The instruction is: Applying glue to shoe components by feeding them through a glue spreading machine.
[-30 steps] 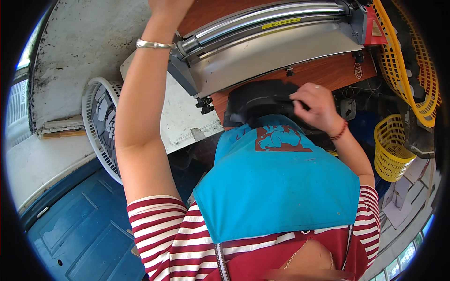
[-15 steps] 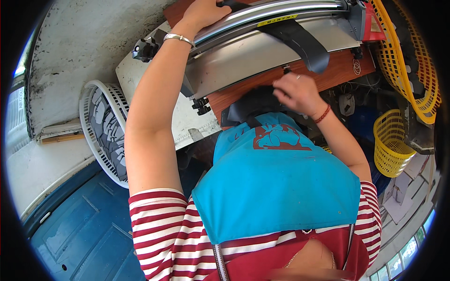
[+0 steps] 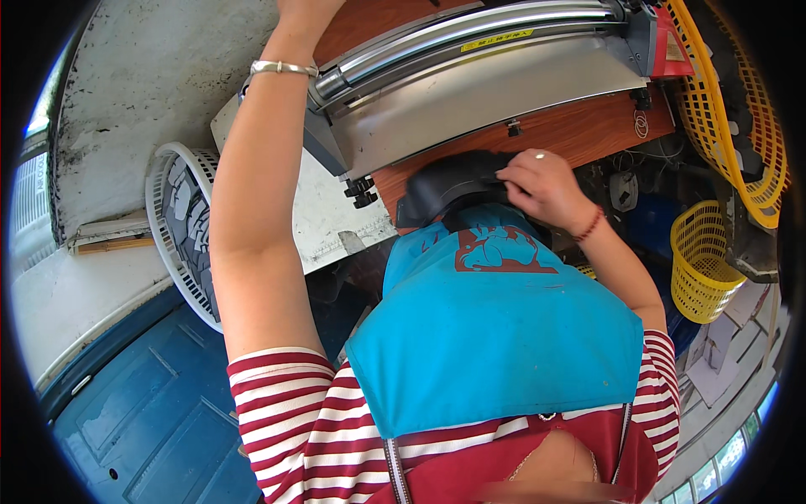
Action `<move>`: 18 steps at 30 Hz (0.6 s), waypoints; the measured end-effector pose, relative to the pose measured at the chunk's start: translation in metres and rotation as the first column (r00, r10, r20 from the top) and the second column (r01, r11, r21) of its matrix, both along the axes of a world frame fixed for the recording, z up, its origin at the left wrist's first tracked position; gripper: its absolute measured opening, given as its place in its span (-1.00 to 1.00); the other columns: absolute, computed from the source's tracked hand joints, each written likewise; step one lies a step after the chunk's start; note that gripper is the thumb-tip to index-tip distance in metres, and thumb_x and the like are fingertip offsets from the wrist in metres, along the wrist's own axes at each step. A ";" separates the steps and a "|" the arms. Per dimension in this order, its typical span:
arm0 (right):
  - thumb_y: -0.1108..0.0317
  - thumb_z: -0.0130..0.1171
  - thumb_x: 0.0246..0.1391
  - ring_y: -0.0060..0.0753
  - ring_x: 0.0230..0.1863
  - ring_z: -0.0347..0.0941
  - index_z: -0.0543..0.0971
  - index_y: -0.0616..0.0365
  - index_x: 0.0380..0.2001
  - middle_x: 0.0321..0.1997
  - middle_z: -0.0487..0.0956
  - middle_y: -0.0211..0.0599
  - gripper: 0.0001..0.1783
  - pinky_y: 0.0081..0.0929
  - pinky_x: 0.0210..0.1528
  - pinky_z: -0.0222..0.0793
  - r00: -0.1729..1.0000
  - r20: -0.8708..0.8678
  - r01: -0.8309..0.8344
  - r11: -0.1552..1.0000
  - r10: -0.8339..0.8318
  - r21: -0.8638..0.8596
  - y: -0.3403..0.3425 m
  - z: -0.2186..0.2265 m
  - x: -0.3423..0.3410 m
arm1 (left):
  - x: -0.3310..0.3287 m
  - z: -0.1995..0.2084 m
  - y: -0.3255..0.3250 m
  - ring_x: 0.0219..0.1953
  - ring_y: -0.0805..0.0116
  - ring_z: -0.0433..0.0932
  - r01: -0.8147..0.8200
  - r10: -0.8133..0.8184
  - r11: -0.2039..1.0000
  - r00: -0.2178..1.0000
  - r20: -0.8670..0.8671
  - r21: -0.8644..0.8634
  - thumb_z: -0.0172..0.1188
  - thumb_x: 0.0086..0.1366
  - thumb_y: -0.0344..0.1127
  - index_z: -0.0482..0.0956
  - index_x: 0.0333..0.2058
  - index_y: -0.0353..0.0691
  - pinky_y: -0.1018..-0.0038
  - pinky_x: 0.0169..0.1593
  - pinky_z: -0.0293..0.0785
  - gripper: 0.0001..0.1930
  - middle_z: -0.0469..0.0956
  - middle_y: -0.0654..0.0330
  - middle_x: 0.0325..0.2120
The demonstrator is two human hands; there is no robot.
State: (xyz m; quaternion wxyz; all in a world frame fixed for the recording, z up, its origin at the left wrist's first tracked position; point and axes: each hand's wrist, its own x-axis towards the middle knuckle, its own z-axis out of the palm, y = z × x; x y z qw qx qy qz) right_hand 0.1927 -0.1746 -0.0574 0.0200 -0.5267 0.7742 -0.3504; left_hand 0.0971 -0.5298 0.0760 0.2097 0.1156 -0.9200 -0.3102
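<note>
- At the far left, a white basket (image 3: 154, 206) is standing, and lots of dark grey cut bits (image 3: 183, 210) are filling it.
- Next, the left hand (image 3: 309, 7) is sitting at the very top edge, near the left end of the roller machine (image 3: 478, 35). The picture is cutting off its fingers, so nobody can tell how wide they are or if they are holding anything.
- In the middle, the machine is standing on a brown board (image 3: 579, 130), with its shiny metal plate (image 3: 487, 97) sloping toward the person.
- Below that plate, the curved black sheets (image 3: 453, 181) are lying by the board's near edge, just above the blue apron (image 3: 495, 336). It is hard to tell how many there are.
- Just beside, the right hand (image 3: 546, 189) is curling its fingers in, with the tips touching the sheets' right end. Whether they are pinching it tightly, one cannot tell.
- The person seems to be picking up a black sheet. The next move is probably calling for a good pinch on just one edge and a careful lift away.
- At the far right, a small yellow basket (image 3: 697, 290) is standing below a bigger yellow basket (image 3: 707, 97).
</note>
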 end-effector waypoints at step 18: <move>0.30 0.39 -0.01 -0.25 -0.21 0.56 0.64 0.05 -0.19 -0.24 0.58 -0.36 -0.72 -0.28 -0.13 0.45 0.994 -0.100 -0.038 0.993 0.049 0.110 -0.002 -0.050 0.005 | -0.014 -0.076 0.007 -0.37 0.14 0.65 0.208 -0.239 0.971 0.887 0.395 0.121 0.29 0.25 -0.27 0.62 -0.43 -0.43 0.21 -0.20 0.56 -0.74 0.63 -0.05 -0.53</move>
